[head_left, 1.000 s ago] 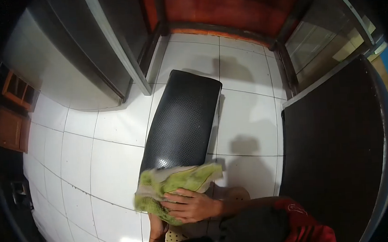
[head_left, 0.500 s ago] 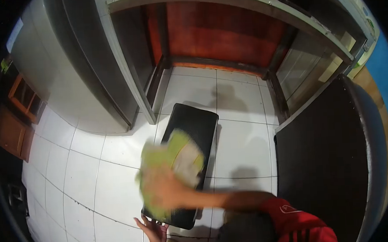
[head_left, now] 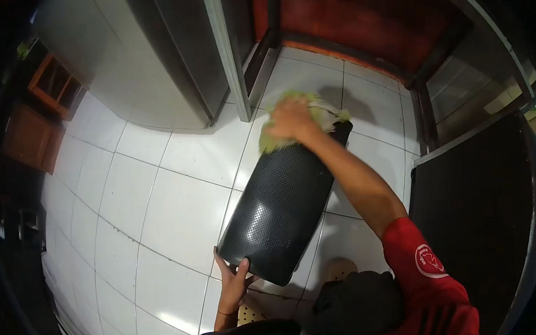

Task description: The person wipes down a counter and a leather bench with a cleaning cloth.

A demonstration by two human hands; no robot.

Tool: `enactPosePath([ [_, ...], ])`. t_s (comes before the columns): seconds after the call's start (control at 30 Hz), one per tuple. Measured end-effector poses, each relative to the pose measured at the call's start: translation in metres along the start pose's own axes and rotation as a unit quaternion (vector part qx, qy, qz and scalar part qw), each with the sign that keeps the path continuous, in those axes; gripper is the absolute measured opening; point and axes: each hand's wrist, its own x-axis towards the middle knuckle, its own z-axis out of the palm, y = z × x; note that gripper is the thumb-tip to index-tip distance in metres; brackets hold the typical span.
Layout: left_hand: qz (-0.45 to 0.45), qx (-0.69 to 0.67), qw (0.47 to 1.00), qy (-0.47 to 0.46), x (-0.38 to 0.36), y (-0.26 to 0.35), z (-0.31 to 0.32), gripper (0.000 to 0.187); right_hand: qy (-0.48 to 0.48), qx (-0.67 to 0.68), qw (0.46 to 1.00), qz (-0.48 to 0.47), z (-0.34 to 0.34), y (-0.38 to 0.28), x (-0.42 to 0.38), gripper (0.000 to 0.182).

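Note:
A long black padded seat-like block (head_left: 281, 197) with a finely textured top slants across the white tiles in front of me. My right hand (head_left: 292, 117) presses a crumpled green and whitish cloth (head_left: 271, 143) against its far end, arm stretched out. The cloth drapes over that far edge and hides it. At the near left corner, my left hand (head_left: 232, 284) grips the block's end, with the thumb at the upper edge and other fingers partly hidden below.
A grey refrigerator (head_left: 123, 66) stands at the upper left beside a metal frame post (head_left: 227, 54). To the right is a dark panel (head_left: 473, 217). Brown cabinets (head_left: 33, 140) sit far left. My perforated shoe (head_left: 340, 268) is near the block.
My right hand has swept the cloth from the near part of the block to its far end. My left hand's spread fingers have closed on the near edge. The camera view has shifted.

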Motion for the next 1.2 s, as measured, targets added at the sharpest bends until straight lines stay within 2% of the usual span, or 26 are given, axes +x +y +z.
enactPosePath([
  [0.03,-0.001,0.002,1.000,0.001,-0.001,0.000,0.000,0.080,-0.131,0.016,0.990,-0.040,-0.027,-0.033,-0.020,0.047],
  [0.1,0.013,0.007,1.000,0.022,0.000,-0.006,0.001,0.076,-0.155,0.116,0.967,-0.163,0.005,-0.100,-0.062,0.046],
  [0.13,0.009,0.003,1.000,0.022,0.003,-0.016,-0.006,0.076,-0.082,0.124,0.951,-0.270,0.001,-0.136,-0.097,0.043],
  [0.17,0.034,0.006,0.999,0.004,0.009,-0.033,-0.020,0.073,-0.077,0.164,0.925,-0.333,0.008,-0.169,-0.124,0.041],
  [0.2,0.058,0.009,0.998,-0.012,0.011,-0.044,-0.027,0.071,0.028,0.265,0.876,-0.402,0.029,-0.196,-0.148,0.042],
  [0.23,0.069,-0.031,0.997,0.012,0.011,-0.044,-0.023,0.068,0.023,0.271,0.876,-0.399,0.022,-0.193,-0.147,0.042],
  [0.3,0.043,-0.027,0.998,0.034,0.004,-0.024,-0.010,0.070,-0.151,0.171,0.913,-0.340,-0.009,-0.170,-0.121,0.046],
  [0.37,0.020,-0.039,0.997,0.058,-0.002,-0.009,0.001,0.076,-0.184,0.109,0.957,-0.197,-0.032,-0.113,-0.071,0.056],
  [0.4,0.017,-0.038,0.997,0.060,-0.002,-0.005,0.001,0.076,-0.124,0.042,0.979,-0.158,-0.033,-0.081,-0.048,0.058],
  [0.43,0.019,-0.041,0.998,0.052,-0.002,-0.003,0.003,0.078,-0.107,0.003,0.992,-0.068,-0.028,-0.045,-0.020,0.053],
  [0.5,0.025,-0.043,0.998,0.044,0.000,-0.005,0.004,0.080,0.071,0.062,0.995,0.016,0.005,0.039,0.010,0.053],
  [0.57,0.024,-0.052,0.997,0.045,-0.001,-0.005,0.004,0.088,-0.001,0.220,0.965,0.143,-0.004,0.067,-0.001,0.062],
  [0.6,0.025,-0.059,0.997,0.042,-0.001,-0.005,0.005,0.095,-0.009,0.215,0.967,0.138,-0.006,0.071,-0.006,0.062],
  [0.67,0.020,-0.055,0.997,0.047,0.000,-0.007,0.003,0.095,-0.016,0.158,0.949,0.271,-0.005,0.072,-0.023,0.064],
  [0.73,0.025,-0.054,0.998,0.020,0.000,-0.002,0.001,0.093,-0.010,0.158,0.951,0.267,-0.007,0.075,-0.044,0.064],
  [0.8,0.038,-0.074,0.996,0.040,-0.002,-0.002,0.003,0.090,0.004,0.156,0.949,0.274,0.001,0.104,-0.064,0.065],
  [0.83,0.031,-0.077,0.996,0.035,-0.002,0.000,0.004,0.090,-0.051,0.313,0.904,0.285,0.013,0.136,-0.073,0.068],
  [0.87,0.027,-0.083,0.996,0.032,-0.002,0.001,0.003,0.090,-0.104,0.459,0.834,0.288,0.024,0.161,-0.081,0.071],
  [0.9,0.012,-0.084,0.996,0.029,-0.002,0.001,0.002,0.091,-0.106,0.448,0.839,0.290,0.036,0.174,-0.096,0.071],
  [0.97,0.026,-0.082,0.996,0.039,-0.001,-0.001,0.004,0.090,-0.007,0.688,0.648,0.327,0.059,0.184,-0.139,0.070],
  [1.03,0.026,-0.071,0.997,0.029,0.001,-0.003,0.003,0.091,0.183,0.638,0.709,0.239,0.078,0.137,-0.179,0.065],
  [1.07,0.025,-0.072,0.997,0.034,0.002,-0.005,0.003,0.091,0.261,0.599,0.692,0.306,0.094,0.105,-0.193,0.064],
  [1.1,0.015,-0.072,0.997,0.010,0.003,-0.005,0.000,0.091,0.230,0.583,0.670,0.398,0.082,0.057,-0.206,0.061],
  [1.13,0.002,-0.067,0.998,-0.014,0.002,-0.002,-0.003,0.091,0.275,0.616,0.664,0.323,0.084,0.010,-0.223,0.060],
  [1.17,-0.003,-0.068,0.997,-0.023,0.002,0.001,0.002,0.086,0.346,0.285,0.866,0.223,0.134,-0.022,-0.255,0.061],
  [1.2,-0.007,-0.055,0.998,-0.020,0.003,0.003,0.005,0.086,0.326,0.307,0.886,0.119,0.119,-0.052,-0.274,0.061],
])
